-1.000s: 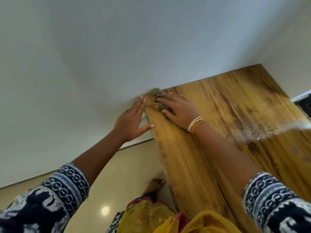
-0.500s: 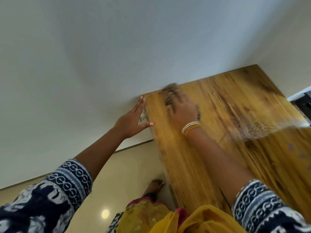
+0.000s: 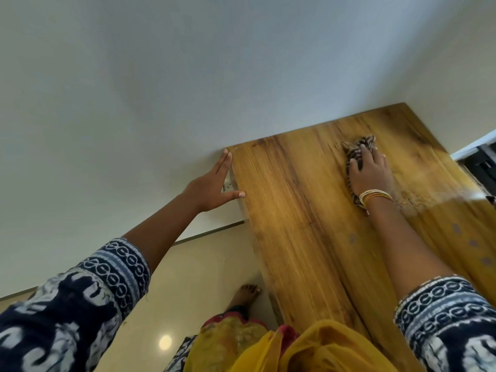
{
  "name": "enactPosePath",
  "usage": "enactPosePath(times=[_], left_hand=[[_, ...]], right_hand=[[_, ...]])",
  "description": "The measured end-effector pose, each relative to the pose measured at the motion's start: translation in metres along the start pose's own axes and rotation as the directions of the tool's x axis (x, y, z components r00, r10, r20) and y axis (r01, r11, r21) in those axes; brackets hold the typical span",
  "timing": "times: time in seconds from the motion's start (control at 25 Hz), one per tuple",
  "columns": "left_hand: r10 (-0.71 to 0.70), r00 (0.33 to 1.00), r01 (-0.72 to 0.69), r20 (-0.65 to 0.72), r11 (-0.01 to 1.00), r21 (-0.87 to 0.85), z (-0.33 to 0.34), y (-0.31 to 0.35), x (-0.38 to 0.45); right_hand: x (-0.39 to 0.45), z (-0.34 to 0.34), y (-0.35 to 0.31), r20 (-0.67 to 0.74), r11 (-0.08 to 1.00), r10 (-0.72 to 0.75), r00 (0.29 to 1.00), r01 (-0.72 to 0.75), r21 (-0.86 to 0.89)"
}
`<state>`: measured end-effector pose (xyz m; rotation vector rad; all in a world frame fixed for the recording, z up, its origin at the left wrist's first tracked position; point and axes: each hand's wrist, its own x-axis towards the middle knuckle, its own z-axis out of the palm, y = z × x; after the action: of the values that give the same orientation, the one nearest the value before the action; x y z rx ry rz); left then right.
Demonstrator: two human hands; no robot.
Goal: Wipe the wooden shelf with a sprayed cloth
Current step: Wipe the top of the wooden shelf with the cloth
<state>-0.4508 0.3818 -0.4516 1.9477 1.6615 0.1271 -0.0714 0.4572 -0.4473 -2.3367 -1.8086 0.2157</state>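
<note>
Right hand [image 3: 371, 173] has swept the cloth [image 3: 358, 154] from the far-left corner across to the far-right part of the wooden shelf [image 3: 295, 224], fingers spread flat, pressing the cloth down rather than clutching it, though the underside is hidden. Left hand [image 3: 212, 187] stays braced, fingers straight, on the wall beside the shelf's left edge. Back strip looks covered; nearer boards probably remain.
</note>
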Motion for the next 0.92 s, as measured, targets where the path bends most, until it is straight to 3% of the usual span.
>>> enactPosePath(times=[0.08, 0.16, 0.28, 0.36, 0.4, 0.48, 0.6, 0.68, 0.76, 0.84, 0.92], left_hand=[[0.002, 1.000, -0.002, 0.004, 1.000, -0.013, 0.001, 0.000, 0.001], [0.006, 1.000, -0.005, 0.008, 1.000, -0.028, 0.001, 0.000, 0.001], [0.008, 1.000, -0.007, 0.018, 0.998, -0.060, 0.001, 0.001, 0.000], [0.010, 1.000, -0.008, 0.022, 0.997, -0.076, 0.000, 0.004, 0.000], [0.009, 1.000, -0.008, 0.020, 0.997, -0.078, 0.000, 0.004, -0.001], [-0.001, 1.000, 0.002, 0.024, 0.997, -0.077, -0.001, 0.005, 0.000], [-0.006, 1.000, 0.008, 0.025, 0.996, -0.088, 0.001, 0.002, 0.001], [-0.011, 1.000, 0.013, 0.018, 0.989, -0.150, 0.002, 0.002, 0.002], [-0.028, 1.000, 0.026, -0.005, 0.970, -0.240, 0.004, 0.005, 0.002], [-0.046, 0.998, 0.032, -0.041, 0.954, -0.299, 0.005, 0.009, 0.002], [-0.082, 0.996, 0.060, -0.047, 0.932, -0.357, 0.004, 0.012, 0.001]], right_hand=[[-0.018, 0.006, -0.026, -0.032, 0.999, 0.036, 0.999, -0.036, -0.011], [-0.054, 0.013, -0.063, -0.027, 0.985, -0.170, 0.985, 0.170, 0.005], [-0.132, 0.027, -0.100, 0.083, 0.821, -0.571, 0.817, 0.569, 0.047], [-0.145, 0.026, -0.095, 0.161, 0.701, -0.711, 0.685, 0.707, 0.091], [-0.132, 0.020, -0.088, 0.163, 0.676, -0.734, 0.659, 0.730, 0.095], [-0.086, 0.012, -0.059, 0.099, 0.760, -0.649, 0.754, 0.649, 0.043], [-0.019, -0.002, 0.008, -0.033, 0.978, -0.206, 0.978, 0.207, 0.023], [-0.003, -0.007, 0.021, -0.076, 0.982, 0.182, 0.980, -0.178, 0.057], [-0.004, 0.000, -0.015, -0.072, 0.906, 0.422, 0.904, -0.417, 0.066], [-0.014, 0.009, -0.077, -0.050, 0.926, 0.374, 0.926, -0.369, 0.084], [-0.032, 0.023, -0.135, -0.017, 0.991, 0.114, 0.993, -0.112, 0.073]])
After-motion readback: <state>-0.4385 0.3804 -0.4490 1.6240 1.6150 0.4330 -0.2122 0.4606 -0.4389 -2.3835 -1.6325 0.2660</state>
